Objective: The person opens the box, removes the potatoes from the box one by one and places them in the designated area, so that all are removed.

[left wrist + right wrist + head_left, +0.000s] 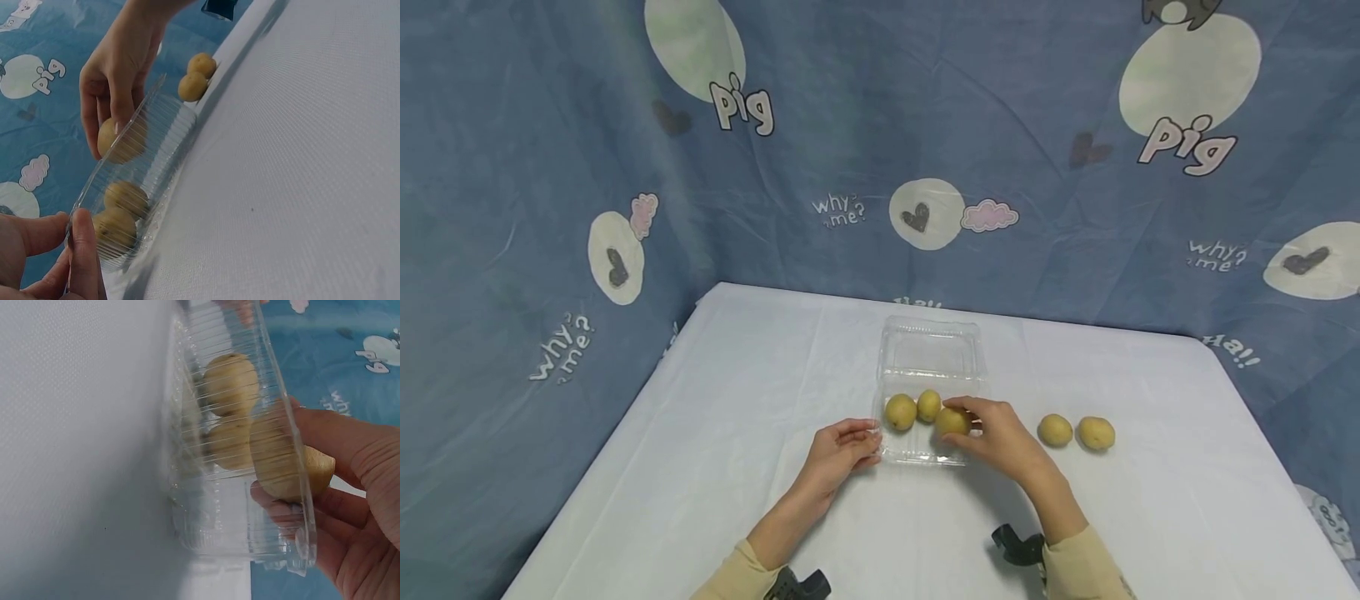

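A clear plastic clamshell box [917,457] lies on the table with its lid [931,348] folded back. Two potatoes, one on the left [900,412] and a smaller one [928,406] beside it, sit inside the box. My left hand [844,450] pinches the box's left rim between thumb and fingers, as the left wrist view shows. With its thumb and fingers, my right hand [1000,433] holds a third potato [284,456] at the right part of the box, at about rim height. The box wall partly covers that potato in the right wrist view.
Two more potatoes, a nearer one [1056,430] and one farther right [1096,433], lie on the white tablecloth [737,400] to the right of the box. A blue printed curtain [820,250] hangs behind the table and along its left side.
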`<state>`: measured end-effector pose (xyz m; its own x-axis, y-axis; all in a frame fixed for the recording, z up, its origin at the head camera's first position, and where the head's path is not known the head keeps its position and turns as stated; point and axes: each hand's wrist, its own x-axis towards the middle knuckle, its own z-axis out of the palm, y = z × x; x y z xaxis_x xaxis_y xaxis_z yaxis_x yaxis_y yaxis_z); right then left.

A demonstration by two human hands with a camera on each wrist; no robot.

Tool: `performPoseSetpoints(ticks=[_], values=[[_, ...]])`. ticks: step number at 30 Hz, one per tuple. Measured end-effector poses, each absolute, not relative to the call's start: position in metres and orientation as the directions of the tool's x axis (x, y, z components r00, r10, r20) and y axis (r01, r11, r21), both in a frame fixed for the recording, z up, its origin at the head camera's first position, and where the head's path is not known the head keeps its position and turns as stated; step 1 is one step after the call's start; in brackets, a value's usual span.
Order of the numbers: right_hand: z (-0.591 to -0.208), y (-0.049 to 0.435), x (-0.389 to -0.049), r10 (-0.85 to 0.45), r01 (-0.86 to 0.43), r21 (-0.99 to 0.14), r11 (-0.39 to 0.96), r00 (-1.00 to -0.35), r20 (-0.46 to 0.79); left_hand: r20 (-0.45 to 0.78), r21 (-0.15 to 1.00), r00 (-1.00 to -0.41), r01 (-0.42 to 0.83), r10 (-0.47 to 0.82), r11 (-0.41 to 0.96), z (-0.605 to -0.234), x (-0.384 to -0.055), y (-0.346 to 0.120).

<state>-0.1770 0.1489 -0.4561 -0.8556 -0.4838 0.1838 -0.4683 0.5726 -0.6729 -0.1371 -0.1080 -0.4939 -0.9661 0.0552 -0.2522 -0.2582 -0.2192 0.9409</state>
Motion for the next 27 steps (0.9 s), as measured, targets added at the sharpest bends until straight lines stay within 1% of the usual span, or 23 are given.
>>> performPoseSetpoints(ticks=[6, 12, 27], values=[[-0.454, 0.152, -0.173, -0.475, -0.454, -0.714, 0.533, -0.859, 0.192, -0.253, 0.941, -0.966, -0.259, 0.053, -0.217, -0.494, -0.137, -0.109], [-0.454, 0.155, -0.171, -0.479, -0.458, -0.732, 0.505, -0.854, 0.203, -0.256, 0.943, -0.966, -0.26, 0.047, -0.207, -0.492, -0.137, -0.108], [-0.452, 0.169, -0.159, -0.411, -0.401, -0.751, 0.525, -0.892, 0.189, -0.249, 0.946, -0.967, -0.254, 0.052, -0.202, -0.493, -0.138, -0.108]])
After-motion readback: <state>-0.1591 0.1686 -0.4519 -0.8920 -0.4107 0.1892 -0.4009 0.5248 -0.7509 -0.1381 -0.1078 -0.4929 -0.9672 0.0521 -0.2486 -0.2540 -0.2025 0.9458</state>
